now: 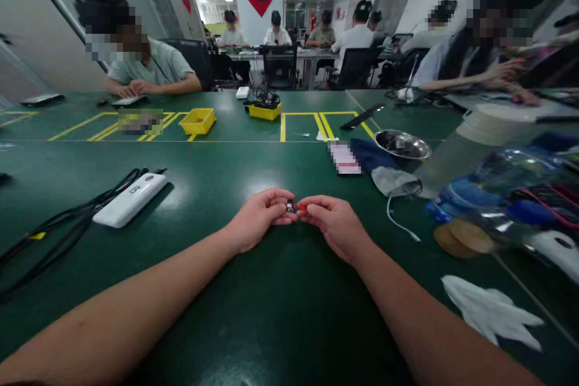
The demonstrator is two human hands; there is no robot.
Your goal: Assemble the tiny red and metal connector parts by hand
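Both my hands meet just above the green table (217, 175), near the middle of the view. My left hand (260, 217) pinches a small black and white piece (290, 206) with a bit of red on it, between thumb and fingers. Close beside it, my right hand (335, 220) holds a small orange-red piece (302, 207) in its fingertips. The two pieces are very near each other; whether they touch I cannot tell. Both are too small to make out in detail.
Left lies a white power bank (131, 200) beside black cables (76, 211). Ahead are yellow trays (198, 121) and a metal bowl (402, 145). Rightward stand a large container (461, 145) and a plastic bottle (479, 193), with a white glove (488, 307) nearer. People sit beyond.
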